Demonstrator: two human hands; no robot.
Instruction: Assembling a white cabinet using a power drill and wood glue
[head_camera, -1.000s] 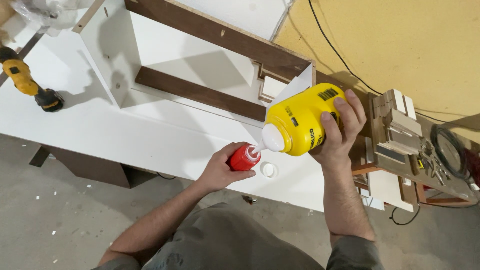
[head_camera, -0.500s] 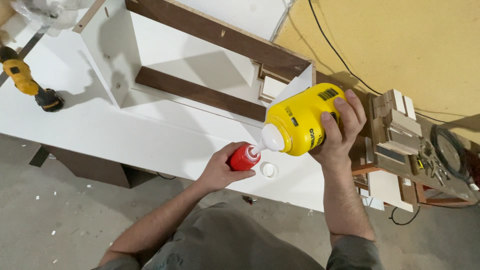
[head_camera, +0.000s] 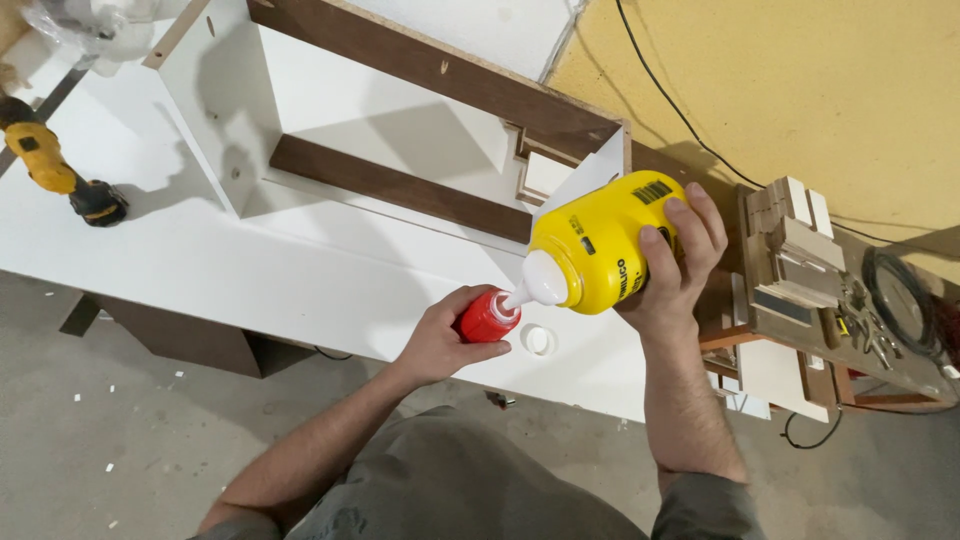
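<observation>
At the far left a yellow drill (head_camera: 50, 165) lies on the white panel (head_camera: 250, 270), well apart from the hands. Behind it stands a white box frame (head_camera: 215, 120) with dark wood strips (head_camera: 400, 190) along its edges.

Toward the middle, the left hand (head_camera: 440, 340) is closed around a small red bottle (head_camera: 488, 317), fingers wrapped about its body, holding it just above the panel's near edge. A small white cap (head_camera: 538, 341) lies on the panel just beside the red bottle, to its right.

The right hand (head_camera: 670, 270) grips a large yellow bottle (head_camera: 600, 245), fingers curled over its side and thumb underneath. The yellow bottle is tipped over toward the left, its white nozzle (head_camera: 535, 285) pointing down and meeting the top of the red bottle. Whether anything flows between them cannot be told.

Farther right, a stack of small wood blocks (head_camera: 790, 250) sits on a wooden stand (head_camera: 800, 330), and beyond it a coil of dark cable (head_camera: 900, 300) lies near the yellow wall (head_camera: 780, 80). A black cord (head_camera: 680, 110) runs down that wall.
</observation>
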